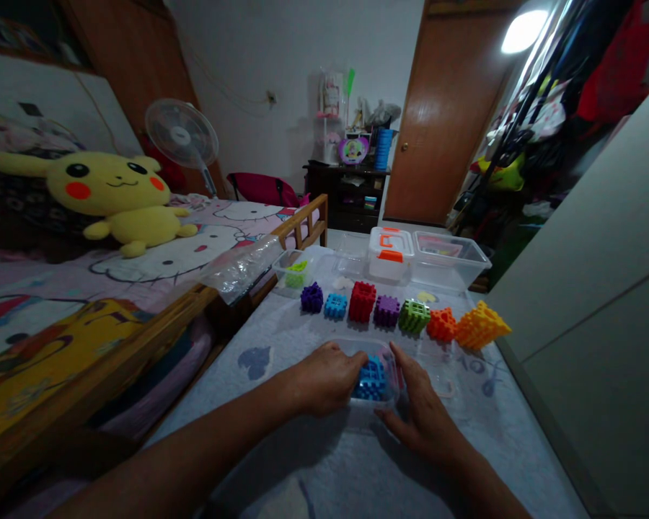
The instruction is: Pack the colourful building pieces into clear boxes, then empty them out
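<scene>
A clear plastic container [371, 405] stands on the cloth-covered table in front of me, with blue interlocking plastic pieces [373, 378] inside it. My left hand [332, 376] reaches over its left side, fingers curled and closed against the blue pieces; its far fingertips are hidden. On the right, my right hand [419, 404] grips the container's side, thumb at the near edge and fingers at the far edge. Beyond it runs a row of built shapes: dark purple [312, 297], light blue [336, 306], red [362, 302], purple [386, 311], green [414, 316], orange [442, 325] and yellow-orange [481, 326].
Behind the row are a lidded box with orange clips [391, 252], an open clear bin [451, 270] and a small tub with lime-green pieces [284, 277]. A clear lid [438, 378] lies right of my hands. The bed's wooden rail [195, 303] borders the table's left.
</scene>
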Tool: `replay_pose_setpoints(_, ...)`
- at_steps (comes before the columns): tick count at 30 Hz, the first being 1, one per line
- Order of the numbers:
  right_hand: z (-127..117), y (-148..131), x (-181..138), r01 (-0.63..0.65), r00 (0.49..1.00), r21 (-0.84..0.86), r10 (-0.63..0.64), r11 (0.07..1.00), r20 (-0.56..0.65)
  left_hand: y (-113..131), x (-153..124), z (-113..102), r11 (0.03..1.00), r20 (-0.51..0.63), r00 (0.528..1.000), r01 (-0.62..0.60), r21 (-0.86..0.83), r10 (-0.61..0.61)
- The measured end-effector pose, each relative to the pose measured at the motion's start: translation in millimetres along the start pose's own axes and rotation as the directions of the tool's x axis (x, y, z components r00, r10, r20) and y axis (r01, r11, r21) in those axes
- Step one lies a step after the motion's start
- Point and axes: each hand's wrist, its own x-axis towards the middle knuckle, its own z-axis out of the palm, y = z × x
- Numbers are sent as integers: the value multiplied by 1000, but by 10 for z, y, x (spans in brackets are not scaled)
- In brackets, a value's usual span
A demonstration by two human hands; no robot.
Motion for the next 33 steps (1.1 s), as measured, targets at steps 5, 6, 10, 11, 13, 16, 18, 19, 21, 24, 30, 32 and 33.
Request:
replay_pose_setpoints(5, 4, -1, -22, -28, 1000, 28, 28, 999, 11, 37, 7, -39, 1000, 46, 999, 27, 6, -28)
replay_pose_setpoints(6, 5, -2, -26, -32, 999, 36, 32, 999, 11, 43, 14, -40, 1000, 50, 998, 28, 4, -28)
replay_pose_setpoints(10, 0, -12, -32, -41, 999, 60, 40, 997, 18, 51, 41, -21, 1000, 49, 998, 26, 5, -26)
replay_pose_setpoints(11, -2, -14, -31, -44, 999, 63, 43, 997, 18, 52, 43, -13, 1000, 44, 999, 24, 5, -24)
replay_pose_setpoints(13, -5, -14, -31, -44, 999, 64, 43, 997, 17, 57, 36, -2, 1000, 36, 999, 15, 4, -16)
replay_pose_setpoints(16, -14, -6, -38, -34, 999, 63, 33, 997, 16, 52, -3, -30, 1000, 16, 1000, 2, 15, -2)
replay_pose_setpoints(18, -32, 2, -46, -38, 999, 61, 37, 997, 22, 8, -31, -97, 1000, -18, 1000, 13, 17, -13)
replay_pose_setpoints(19, -46, 6, -49, -48, 999, 62, 46, 997, 27, -36, -36, -145, 999, -43, 999, 30, 12, -30)
replay_pose_setpoints(21, -81, 11, -51, -70, 997, 74, 67, 995, 32, -178, -15, -255, 997, -118, 990, 81, -2, -81)
replay_pose_setpoints(24, -137, 17, -47, -80, 997, 108, 79, 991, 13, -499, 124, -389, 986, -260, 954, 163, 39, -147)
replay_pose_setpoints(30, -182, 63, -60, -107, 994, 115, 110, 988, -25, -1032, 639, -355, 945, -127, 950, 300, 130, -285)
replay_pose_setpoints(32, -178, 89, -70, -112, 992, 110, 117, 988, -38, -1086, 793, -316, 938, -54, 954, 301, 173, -296)
replay_pose_setpoints(33, -175, 101, -74, -111, 992, 108, 116, 988, -45, -1096, 858, -301, 933, -21, 952, 303, 192, -305)
